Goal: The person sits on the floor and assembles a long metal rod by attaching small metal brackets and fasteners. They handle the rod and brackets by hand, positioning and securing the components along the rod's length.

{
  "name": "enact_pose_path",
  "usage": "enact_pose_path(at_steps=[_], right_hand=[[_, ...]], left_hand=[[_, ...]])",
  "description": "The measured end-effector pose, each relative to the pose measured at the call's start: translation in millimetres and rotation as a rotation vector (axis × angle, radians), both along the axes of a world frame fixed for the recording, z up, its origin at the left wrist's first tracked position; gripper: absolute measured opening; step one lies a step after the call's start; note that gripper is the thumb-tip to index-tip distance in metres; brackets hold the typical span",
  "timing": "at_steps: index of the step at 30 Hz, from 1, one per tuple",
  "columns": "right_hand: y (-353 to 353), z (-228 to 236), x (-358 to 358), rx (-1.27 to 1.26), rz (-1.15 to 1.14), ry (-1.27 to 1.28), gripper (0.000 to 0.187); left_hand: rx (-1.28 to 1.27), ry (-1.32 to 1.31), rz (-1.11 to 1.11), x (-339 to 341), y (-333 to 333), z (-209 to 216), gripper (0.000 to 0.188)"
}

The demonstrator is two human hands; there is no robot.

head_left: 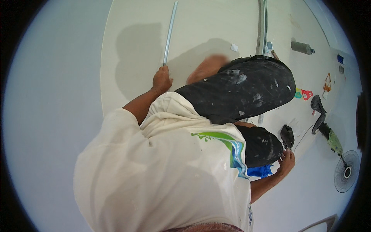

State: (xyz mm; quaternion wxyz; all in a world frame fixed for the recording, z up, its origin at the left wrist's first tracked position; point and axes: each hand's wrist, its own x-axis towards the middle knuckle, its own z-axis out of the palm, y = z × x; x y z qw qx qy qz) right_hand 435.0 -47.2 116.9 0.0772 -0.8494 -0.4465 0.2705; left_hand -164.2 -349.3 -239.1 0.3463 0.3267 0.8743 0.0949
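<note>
My left hand is closed around the near end of a long, thin silvery metal strip. The strip lies along the pale floor and runs away from me to the top of the view. On the right, beside my bent knee, the fingertips of my right hand are drawn together at the lower end of a dark, crumpled-looking thing. Whether that is a bag or something else I cannot tell. My black, paint-spotted trousers cover part of the floor between the hands, and one bare foot shows past the knee.
A metal track crosses the floor ahead. A small white square lies near my foot. To the right are a grey bottle, a red packet, dark sandals, a blue cloth-like thing and a round fan.
</note>
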Motion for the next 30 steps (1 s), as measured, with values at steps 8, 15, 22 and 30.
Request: enact_pose_path(at_steps=[8, 15, 22, 30], right_hand=[[14.9, 22.3, -88.4, 0.033, 0.173, -0.103, 0.040], [20.5, 51.6, -176.8, 0.245, 0.239, 0.029, 0.039], [21.5, 43.9, -335.0, 0.350, 0.849, 0.470, 0.028], [33.8, 6.3, -362.1, 0.345, 0.602, 0.909, 0.037]], left_hand=[[0.149, 0.077, -0.439, -12.4, -36.2, -30.1, 0.046], [0.450, -0.745, 0.304, -64.8, 105.5, 70.3, 0.037], [0.904, -1.332, 0.222, -19.5, 243.8, 212.7, 0.042], [0.806, -1.347, -0.066, 30.0, 307.1, 291.9, 0.035]])
